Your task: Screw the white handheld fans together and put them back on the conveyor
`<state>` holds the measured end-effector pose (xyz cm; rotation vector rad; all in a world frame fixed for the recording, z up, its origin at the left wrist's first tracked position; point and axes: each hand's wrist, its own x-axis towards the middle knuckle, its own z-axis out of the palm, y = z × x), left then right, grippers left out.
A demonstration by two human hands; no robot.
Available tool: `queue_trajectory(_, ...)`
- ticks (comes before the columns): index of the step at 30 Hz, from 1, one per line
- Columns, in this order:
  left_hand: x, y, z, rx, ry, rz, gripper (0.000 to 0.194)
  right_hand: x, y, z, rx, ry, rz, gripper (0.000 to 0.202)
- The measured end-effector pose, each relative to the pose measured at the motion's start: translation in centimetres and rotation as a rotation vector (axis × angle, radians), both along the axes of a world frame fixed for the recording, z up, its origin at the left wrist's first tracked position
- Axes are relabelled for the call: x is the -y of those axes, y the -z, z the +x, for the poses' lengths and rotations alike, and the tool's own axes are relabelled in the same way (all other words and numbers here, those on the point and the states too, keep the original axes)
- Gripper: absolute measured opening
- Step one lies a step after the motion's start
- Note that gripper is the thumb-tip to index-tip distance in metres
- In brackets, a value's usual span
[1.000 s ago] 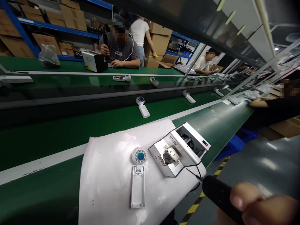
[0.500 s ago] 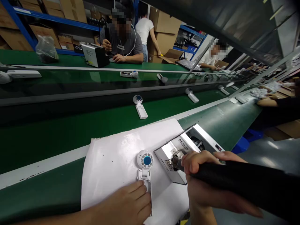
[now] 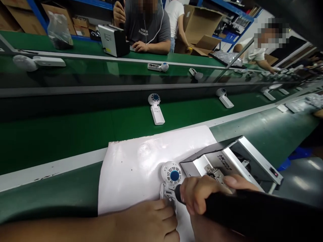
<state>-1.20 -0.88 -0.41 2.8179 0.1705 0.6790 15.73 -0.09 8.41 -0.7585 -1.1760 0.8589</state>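
A white handheld fan (image 3: 171, 173) with a blue round centre lies on a white sheet (image 3: 131, 181), its hinge and opened handle toward me. My left hand (image 3: 153, 218) is closed over the handle, covering most of it. My right hand (image 3: 202, 196) grips a black electric screwdriver (image 3: 232, 205). The screwdriver's nose points left, close beside the fan's hinge; whether its tip touches cannot be made out. Just behind my right hand stands a silver screw feeder (image 3: 224, 161) with lettering on its front.
Past the sheet, a green conveyor belt (image 3: 113, 122) carries more fans, one of them (image 3: 156, 109) straight ahead and another (image 3: 224, 98) farther right. Across the line, a person (image 3: 148, 28) sits beside a box-shaped device (image 3: 112, 40). A clear bag (image 3: 59, 32) stands at left.
My right hand has brought the screwdriver left, from the screw feeder to the fan's hinge. My left hand stays on the handle. The whole view has shifted.
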Motion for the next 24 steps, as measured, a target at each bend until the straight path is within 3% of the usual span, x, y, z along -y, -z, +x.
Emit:
queue_trajectory(4,0.0,0.1,0.1,-0.014,0.01,-0.008,0.016,-0.9,0.5,-0.7,-0.056,-0.067,-0.008,0.051)
queue_trajectory(9,-0.1,0.1,0.0,-0.005,0.018,-0.009,0.015,-1.8,2.0,-2.5,-0.105,0.097,0.027,0.066)
queue_trajectory(12,-0.1,-0.3,-0.2,-0.008,0.023,-0.02,0.016,-2.1,2.9,-3.6,-0.136,0.102,-0.007,0.074)
queue_trajectory(16,0.0,-0.8,-0.3,-0.008,0.021,-0.022,0.017,-1.8,5.0,-4.0,-0.181,0.082,-0.035,0.078)
queue_trajectory(19,0.1,-0.3,-0.2,-0.019,-0.002,0.003,0.019,-1.5,6.4,-4.3,-0.208,0.056,-0.072,0.082)
queue_trajectory(21,0.2,0.4,0.0,-0.026,-0.003,0.033,0.019,-1.4,6.5,-4.3,-0.198,0.038,-0.09,0.082)
queue_trajectory(24,0.1,1.2,0.3,-0.041,0.013,0.073,0.018,-0.8,5.0,-2.5,-0.147,0.067,-0.071,0.076)
